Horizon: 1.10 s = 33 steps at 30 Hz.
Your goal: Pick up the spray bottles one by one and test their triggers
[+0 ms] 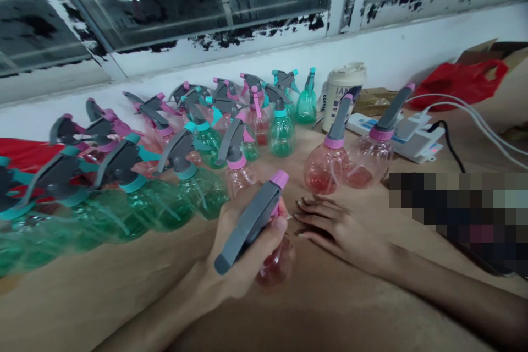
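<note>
In the head view my left hand (243,247) is wrapped round the neck of a spray bottle (274,267) with a grey and pink trigger head. Its clear pinkish-red body shows below my fingers, over the brown table (325,308). My right hand (336,225) lies palm down beside it, fingers stretched toward the bottle and holding nothing. Just beyond my right hand stand two more pink spray bottles, a nearer one (325,168) and another (367,162) to its right. A further pink bottle (239,176) is right behind my left hand.
Several green spray bottles (202,192) and pink ones crowd the left and back. A paper coffee cup (342,93), a white power strip (416,140) with cables and a red plastic bag (457,82) are at the back right. A blurred-out dark object (474,220) lies far right.
</note>
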Each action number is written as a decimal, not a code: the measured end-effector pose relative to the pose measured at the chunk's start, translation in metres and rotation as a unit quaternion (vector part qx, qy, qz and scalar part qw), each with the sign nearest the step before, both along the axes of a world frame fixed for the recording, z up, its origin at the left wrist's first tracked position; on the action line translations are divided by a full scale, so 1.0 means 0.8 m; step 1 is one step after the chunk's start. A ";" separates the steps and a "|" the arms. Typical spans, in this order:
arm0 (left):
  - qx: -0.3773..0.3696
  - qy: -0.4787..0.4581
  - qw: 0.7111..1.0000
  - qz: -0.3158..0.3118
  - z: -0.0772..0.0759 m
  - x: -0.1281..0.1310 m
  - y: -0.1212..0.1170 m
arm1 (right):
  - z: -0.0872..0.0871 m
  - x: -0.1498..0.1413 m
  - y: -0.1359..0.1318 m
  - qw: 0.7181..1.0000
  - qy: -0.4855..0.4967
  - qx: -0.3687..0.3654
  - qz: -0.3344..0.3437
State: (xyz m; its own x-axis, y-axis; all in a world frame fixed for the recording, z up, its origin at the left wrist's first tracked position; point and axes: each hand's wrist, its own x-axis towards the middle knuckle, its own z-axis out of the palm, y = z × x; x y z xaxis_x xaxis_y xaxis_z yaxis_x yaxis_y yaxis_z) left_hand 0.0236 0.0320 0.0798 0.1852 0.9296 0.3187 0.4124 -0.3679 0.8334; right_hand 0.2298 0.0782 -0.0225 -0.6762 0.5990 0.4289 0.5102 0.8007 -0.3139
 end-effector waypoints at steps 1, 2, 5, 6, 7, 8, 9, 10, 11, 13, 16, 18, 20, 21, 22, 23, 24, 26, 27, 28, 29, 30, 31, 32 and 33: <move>-0.010 -0.011 1.000 0.009 -0.004 -0.003 -0.001 | -0.001 -0.001 0.000 1.000 0.004 0.004 -0.001; -0.017 -0.014 1.000 0.012 -0.008 -0.006 -0.001 | -0.002 -0.001 -0.001 1.000 0.007 0.010 -0.004; -0.013 0.013 1.000 0.014 -0.013 -0.013 0.003 | -0.006 -0.003 -0.003 0.999 0.014 0.025 -0.015; -0.007 0.027 0.999 0.017 -0.013 -0.013 0.005 | -0.007 -0.004 -0.004 0.999 0.013 0.026 -0.018; -0.002 0.039 0.999 0.020 -0.011 -0.013 0.007 | -0.007 -0.004 -0.005 0.999 0.010 0.025 -0.020; 0.002 0.047 0.999 0.024 -0.009 -0.013 0.008 | -0.007 -0.004 -0.005 0.999 0.007 0.024 -0.020; 0.004 0.052 0.998 0.028 -0.007 -0.011 0.010 | -0.007 -0.004 -0.006 1.000 0.002 0.021 -0.020; 0.008 0.055 0.998 0.032 -0.005 -0.009 0.010 | -0.007 -0.004 -0.006 1.000 -0.002 0.019 -0.020; 0.013 0.058 0.998 0.033 -0.004 -0.006 0.010 | -0.006 -0.003 -0.006 1.000 -0.005 0.017 -0.021; 0.026 0.060 0.997 0.028 -0.001 -0.001 0.009 | -0.005 -0.003 -0.006 1.000 -0.008 0.011 -0.023; 0.038 0.048 0.998 0.010 0.001 0.006 0.007 | -0.003 -0.002 -0.007 1.000 -0.010 0.000 -0.023; 0.038 0.048 0.998 0.013 0.002 0.008 0.006 | -0.003 -0.001 -0.006 1.000 -0.013 -0.007 -0.018; 0.036 0.056 0.997 0.028 0.002 0.008 0.005 | -0.002 -0.001 -0.006 1.000 -0.015 -0.012 -0.014; 0.034 0.060 0.997 0.033 0.002 0.007 0.005 | -0.001 -0.001 -0.006 1.000 -0.016 -0.014 -0.013; 0.032 0.062 0.997 0.037 0.003 0.007 0.005 | -0.001 0.000 -0.006 1.000 -0.014 -0.015 -0.012; 0.031 0.063 0.997 0.040 0.003 0.007 0.006 | -0.001 0.000 -0.006 1.000 -0.013 -0.015 -0.011; 0.031 0.064 0.997 0.040 0.004 0.007 0.006 | -0.001 0.000 -0.006 1.000 -0.010 -0.015 -0.010; 0.032 0.065 0.996 0.042 0.006 0.008 0.007 | 0.000 0.001 -0.005 1.000 -0.010 -0.018 -0.009; 0.033 0.064 0.996 0.043 0.007 0.008 0.007 | 0.000 0.001 -0.005 1.000 -0.013 -0.022 -0.010; 0.032 0.062 0.997 0.044 0.008 0.009 0.008 | 0.001 0.002 -0.005 0.999 -0.019 -0.027 -0.010; 0.029 0.061 0.997 0.043 0.009 0.009 0.008 | 0.001 0.002 -0.004 0.999 -0.025 -0.033 -0.009; 0.025 0.059 0.997 0.043 0.010 0.010 0.008 | 0.002 0.003 -0.004 0.999 -0.030 -0.038 -0.008; 0.021 0.055 0.997 0.043 0.010 0.010 0.008 | 0.003 0.004 -0.004 0.998 -0.035 -0.042 -0.008; 0.018 0.050 0.998 0.037 0.010 0.010 0.008 | 0.004 0.004 -0.003 0.998 -0.038 -0.045 -0.007; 0.018 0.044 0.998 0.030 0.011 0.010 0.008 | 0.005 0.005 -0.002 0.998 -0.041 -0.048 -0.007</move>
State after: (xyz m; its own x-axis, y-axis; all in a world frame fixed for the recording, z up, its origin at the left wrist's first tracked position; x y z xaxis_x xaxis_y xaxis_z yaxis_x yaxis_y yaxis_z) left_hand 0.0318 0.0380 0.0883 0.1578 0.9279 0.3377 0.5062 -0.3696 0.7792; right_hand 0.2338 0.0762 -0.0186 -0.6984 0.6443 0.3116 0.5484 0.7615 -0.3456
